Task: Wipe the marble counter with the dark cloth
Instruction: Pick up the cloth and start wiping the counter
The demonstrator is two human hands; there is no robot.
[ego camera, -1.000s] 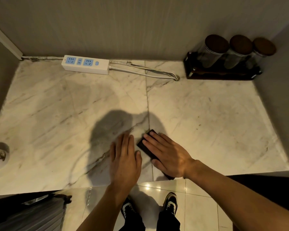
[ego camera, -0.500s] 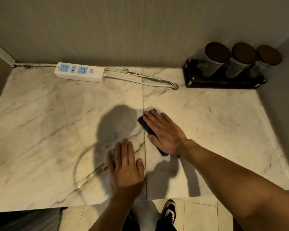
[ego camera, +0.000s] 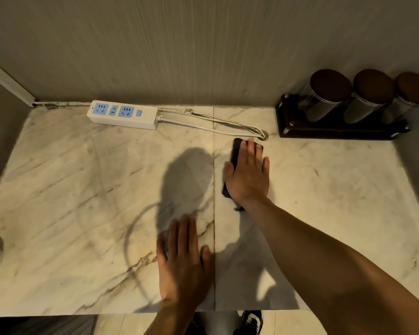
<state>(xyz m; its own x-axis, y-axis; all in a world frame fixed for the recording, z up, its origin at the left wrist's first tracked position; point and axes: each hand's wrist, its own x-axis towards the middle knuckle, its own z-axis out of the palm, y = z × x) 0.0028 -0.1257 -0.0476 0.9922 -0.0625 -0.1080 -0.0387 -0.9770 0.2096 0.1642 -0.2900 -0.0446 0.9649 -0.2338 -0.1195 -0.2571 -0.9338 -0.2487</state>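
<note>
Right hand is pressed flat on the dark cloth, left hand splayed empty on the marble counter, and the power strip cord just past those fingertips looks easy to snag.

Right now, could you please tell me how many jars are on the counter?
3, in a row on the dark tray at the back right corner: left jar, middle jar, right jar, partly cut off by the frame edge.
</note>
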